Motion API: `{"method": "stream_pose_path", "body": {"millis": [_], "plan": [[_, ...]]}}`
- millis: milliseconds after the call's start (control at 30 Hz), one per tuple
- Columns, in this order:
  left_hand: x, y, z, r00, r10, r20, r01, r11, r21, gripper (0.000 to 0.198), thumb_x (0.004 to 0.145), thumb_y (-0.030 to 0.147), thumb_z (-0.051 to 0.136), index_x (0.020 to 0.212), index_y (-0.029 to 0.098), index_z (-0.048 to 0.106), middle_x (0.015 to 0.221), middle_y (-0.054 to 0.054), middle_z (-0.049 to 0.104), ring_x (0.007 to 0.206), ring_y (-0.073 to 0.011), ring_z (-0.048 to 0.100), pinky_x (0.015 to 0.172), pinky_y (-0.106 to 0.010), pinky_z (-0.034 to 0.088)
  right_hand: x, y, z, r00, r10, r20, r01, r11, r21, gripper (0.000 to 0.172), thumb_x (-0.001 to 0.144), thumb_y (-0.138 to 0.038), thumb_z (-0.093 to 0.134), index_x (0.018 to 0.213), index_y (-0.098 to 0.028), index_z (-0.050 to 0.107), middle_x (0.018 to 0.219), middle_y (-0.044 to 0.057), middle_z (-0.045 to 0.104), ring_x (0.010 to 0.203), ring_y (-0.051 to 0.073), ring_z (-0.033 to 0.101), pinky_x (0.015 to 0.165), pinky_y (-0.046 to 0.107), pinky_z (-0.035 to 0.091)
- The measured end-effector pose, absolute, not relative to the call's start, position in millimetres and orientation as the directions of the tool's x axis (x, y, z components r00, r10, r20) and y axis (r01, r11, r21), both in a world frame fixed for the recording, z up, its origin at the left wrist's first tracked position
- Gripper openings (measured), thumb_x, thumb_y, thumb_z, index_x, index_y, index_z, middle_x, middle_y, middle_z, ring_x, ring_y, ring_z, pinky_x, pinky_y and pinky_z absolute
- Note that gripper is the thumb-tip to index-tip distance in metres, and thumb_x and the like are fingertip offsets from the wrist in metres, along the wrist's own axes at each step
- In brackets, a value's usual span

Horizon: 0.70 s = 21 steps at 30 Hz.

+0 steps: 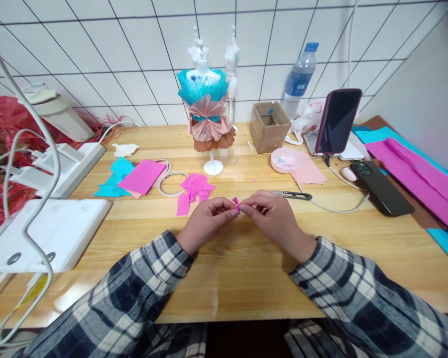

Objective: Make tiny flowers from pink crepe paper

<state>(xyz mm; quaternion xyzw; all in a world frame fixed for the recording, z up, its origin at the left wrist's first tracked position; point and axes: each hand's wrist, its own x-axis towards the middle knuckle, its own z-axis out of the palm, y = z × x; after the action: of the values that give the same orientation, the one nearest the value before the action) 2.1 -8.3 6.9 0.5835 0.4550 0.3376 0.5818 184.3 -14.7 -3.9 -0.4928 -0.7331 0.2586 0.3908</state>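
Head camera view, looking down at a light wooden table (246, 278) set against a white tiled wall. Two arms in dark plaid sleeves reach in from the bottom edge.

The left hand (205, 219) and right hand (274, 216) meet near the middle of the table, just above its surface. Between them is a small pleated piece of magenta paper (236, 203). The thumb and fingertips of each hand are pressed together on it, one hand on either side, and a small frilled end sticks up between the fingertips. The other fingers of both hands are curled in.

Just behind the left hand lies a loose pile of cut magenta paper squares (194, 189). Beside the pile is a white ring (170, 183), and further left a folded magenta sheet (142, 176) lies on top of cyan paper (114, 183). Just behind the right hand lie small black thread snips (293, 195).

Further back, at centre, a small white dress form (209, 117) on a round stand wears a fan-pleated paper dress, cyan above, pale pink and brown below. To its right stand an open cardboard box (269, 127) and a clear water bottle (300, 79) with a blue cap. In front of the box is a pink dish (285, 160) of small pale beads, touching a pale pink paper sheet (309, 174).

On the right, a phone with a dark screen (338, 121) is propped upright, a black phone (381, 188) lies flat, and long magenta crepe paper (421, 174) lies along the table's edge. On the left is a flat white device (48, 233) with white cables.
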Motion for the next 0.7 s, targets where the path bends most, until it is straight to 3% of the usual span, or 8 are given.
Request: {"method": "stream_pose_path", "body": {"millis": [133,267,467,700], "plan": [[-0.4,-7.3,9.3,0.410,0.899,-0.153,0.119,0.114,0.986,0.020,0.074,0.033,0.068,0.073,0.014,0.061,0.071,0.001,0.057,0.067,-0.0108,0.049,0.064,-0.023,0.038,188.6,-12.0,-1.7,-0.301,0.915,0.268,0.534,0.395,-0.748,0.019,0.088,-0.030,0.058,0.082,-0.020,0.073,0.069,0.001,0.064,0.062,0.012,0.053,0.057,0.025,0.038],[0.9,-7.0,8.5,0.401,0.899,-0.178,0.116,0.142,0.983,0.026,0.076,0.038,0.066,0.087,0.015,0.061,0.082,-0.002,0.060,0.073,-0.0131,0.054,0.064,-0.024,0.043,188.1,-14.2,-1.0,-0.277,0.924,0.264,0.569,0.379,-0.729,0.015,0.086,-0.029,0.060,0.081,-0.020,0.071,0.072,0.002,0.065,0.062,0.012,0.053,0.058,0.025,0.039],[0.9,-5.4,3.3,0.284,0.954,-0.097,0.247,0.025,0.969,0.026,0.074,0.039,0.069,0.082,0.014,0.065,0.081,-0.004,0.068,0.072,-0.0148,0.059,0.068,-0.027,0.047,183.9,-19.1,-1.4,-0.271,0.912,0.307,0.579,0.409,-0.706,0.013,0.086,-0.026,0.059,0.081,-0.020,0.068,0.069,0.001,0.061,0.062,0.012,0.052,0.058,0.025,0.038],[-8.3,-0.6,3.2,0.415,0.901,-0.122,0.281,0.001,0.960,0.024,0.078,0.038,0.067,0.083,0.015,0.073,0.087,-0.006,0.074,0.083,-0.0195,0.065,0.079,-0.030,0.050,189.2,-14.0,0.3,-0.412,0.880,0.237,0.474,0.429,-0.768,0.016,0.089,-0.021,0.053,0.079,-0.018,0.065,0.075,0.002,0.062,0.069,0.013,0.054,0.063,0.025,0.039]]}}
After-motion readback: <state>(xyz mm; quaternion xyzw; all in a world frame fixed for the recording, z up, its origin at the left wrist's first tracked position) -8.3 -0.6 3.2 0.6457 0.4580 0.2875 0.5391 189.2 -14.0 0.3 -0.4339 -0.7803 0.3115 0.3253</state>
